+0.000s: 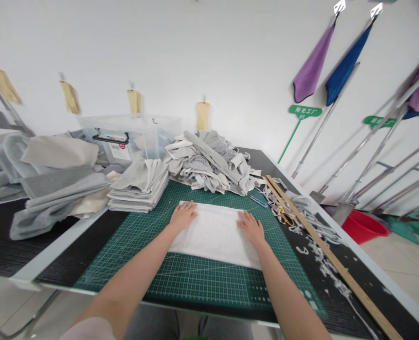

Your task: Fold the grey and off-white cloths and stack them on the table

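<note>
A white rectangular piece of cloth [214, 236] lies flat on the green gridded cutting mat [202, 283]. On its upper left corner rests my left hand [184, 216], flat, with the fingers stretched out. My right hand [251, 226] lies likewise on the upper right part of the cloth, fingers spread. Neither hand grips anything; both press on the fabric from above. Beyond the left hand stands a neat stack of grey cloth pieces [138, 186]. A blue-handled tool [258, 201] lies just past the right hand, near gold-handled scissors [285, 216].
A loose heap of grey fabric scraps [209, 163] sits at the back. Behind the stack is a clear plastic box [124, 139], with more grey fabric [61, 184] on the left. Along the right lie a long wooden strip [322, 243] and thread scraps. A red bucket [363, 226] stands on the floor.
</note>
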A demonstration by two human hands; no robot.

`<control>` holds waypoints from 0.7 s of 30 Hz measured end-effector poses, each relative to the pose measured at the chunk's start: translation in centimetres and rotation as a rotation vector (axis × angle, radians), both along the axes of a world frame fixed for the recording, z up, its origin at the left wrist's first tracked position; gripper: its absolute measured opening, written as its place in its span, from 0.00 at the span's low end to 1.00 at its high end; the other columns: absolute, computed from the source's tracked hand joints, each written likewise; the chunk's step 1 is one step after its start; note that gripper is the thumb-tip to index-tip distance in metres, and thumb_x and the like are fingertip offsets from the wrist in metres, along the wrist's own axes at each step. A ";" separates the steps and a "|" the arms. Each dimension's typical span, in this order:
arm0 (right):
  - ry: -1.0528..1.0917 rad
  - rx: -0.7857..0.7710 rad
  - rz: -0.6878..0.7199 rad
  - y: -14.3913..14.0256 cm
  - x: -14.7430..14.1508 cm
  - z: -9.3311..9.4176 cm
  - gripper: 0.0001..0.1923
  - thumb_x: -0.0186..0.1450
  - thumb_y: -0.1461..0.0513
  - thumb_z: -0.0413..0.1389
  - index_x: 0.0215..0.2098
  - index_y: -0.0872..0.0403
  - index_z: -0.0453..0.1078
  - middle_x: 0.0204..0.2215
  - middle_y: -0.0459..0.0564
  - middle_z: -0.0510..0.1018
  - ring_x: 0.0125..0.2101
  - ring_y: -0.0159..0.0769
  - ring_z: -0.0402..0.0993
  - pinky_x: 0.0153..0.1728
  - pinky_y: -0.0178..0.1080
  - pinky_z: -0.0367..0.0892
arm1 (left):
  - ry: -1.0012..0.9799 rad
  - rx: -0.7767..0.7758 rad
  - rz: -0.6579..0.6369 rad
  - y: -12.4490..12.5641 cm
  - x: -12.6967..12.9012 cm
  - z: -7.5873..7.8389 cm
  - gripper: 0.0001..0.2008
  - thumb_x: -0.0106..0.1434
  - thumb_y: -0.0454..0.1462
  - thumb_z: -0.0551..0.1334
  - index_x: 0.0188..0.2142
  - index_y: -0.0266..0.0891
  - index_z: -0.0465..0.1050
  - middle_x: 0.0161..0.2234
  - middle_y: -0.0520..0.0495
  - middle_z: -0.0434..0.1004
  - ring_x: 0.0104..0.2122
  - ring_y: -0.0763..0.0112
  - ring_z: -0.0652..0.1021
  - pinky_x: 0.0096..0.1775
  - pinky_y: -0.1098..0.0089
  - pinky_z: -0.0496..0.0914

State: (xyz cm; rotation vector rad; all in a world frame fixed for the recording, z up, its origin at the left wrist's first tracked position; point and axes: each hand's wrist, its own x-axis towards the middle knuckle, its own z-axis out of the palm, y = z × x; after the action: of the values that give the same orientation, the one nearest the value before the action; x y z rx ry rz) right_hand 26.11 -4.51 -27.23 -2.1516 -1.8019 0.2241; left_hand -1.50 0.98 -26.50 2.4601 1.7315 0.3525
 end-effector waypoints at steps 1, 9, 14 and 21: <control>-0.067 -0.029 -0.001 0.0 -0.1 0.1 0.21 0.59 0.54 0.40 0.51 0.41 0.51 0.54 0.41 0.52 0.53 0.34 0.45 0.50 0.47 0.40 | 0.011 0.001 0.027 0.1 0.1 0.0 0.18 0.59 0.42 0.44 0.49 0.49 0.55 0.53 0.54 0.53 0.52 0.68 0.55 0.49 0.61 0.49; -0.229 -0.056 -0.050 1.9 -0.7 2.3 0.14 0.58 0.61 0.41 0.40 0.45 0.62 0.43 0.47 0.66 0.41 0.38 0.61 0.36 0.45 0.55 | 0.043 -0.031 0.107 2.5 0.6 2.1 0.11 0.55 0.37 0.49 0.35 0.46 0.67 0.41 0.49 0.64 0.43 0.64 0.62 0.41 0.60 0.57; -0.294 -0.017 -0.054 3.1 -1.3 3.0 0.11 0.57 0.64 0.43 0.34 0.50 0.65 0.36 0.50 0.69 0.39 0.38 0.61 0.35 0.43 0.52 | 0.079 -0.097 0.095 3.8 0.7 2.9 0.08 0.52 0.37 0.53 0.30 0.43 0.70 0.39 0.46 0.64 0.42 0.62 0.63 0.39 0.59 0.58; -0.356 0.123 -0.056 1.9 -1.9 2.8 0.11 0.58 0.65 0.42 0.31 0.51 0.65 0.33 0.49 0.70 0.38 0.36 0.60 0.37 0.41 0.46 | 0.083 -0.103 0.027 3.7 0.4 3.1 0.11 0.52 0.37 0.53 0.36 0.49 0.66 0.41 0.50 0.62 0.43 0.65 0.61 0.42 0.59 0.55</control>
State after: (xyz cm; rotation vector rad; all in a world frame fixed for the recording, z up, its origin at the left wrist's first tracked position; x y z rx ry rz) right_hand 24.19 -2.58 -24.38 -2.2576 -1.8751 -0.2940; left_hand -1.06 4.67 -23.44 2.4133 1.7684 0.1612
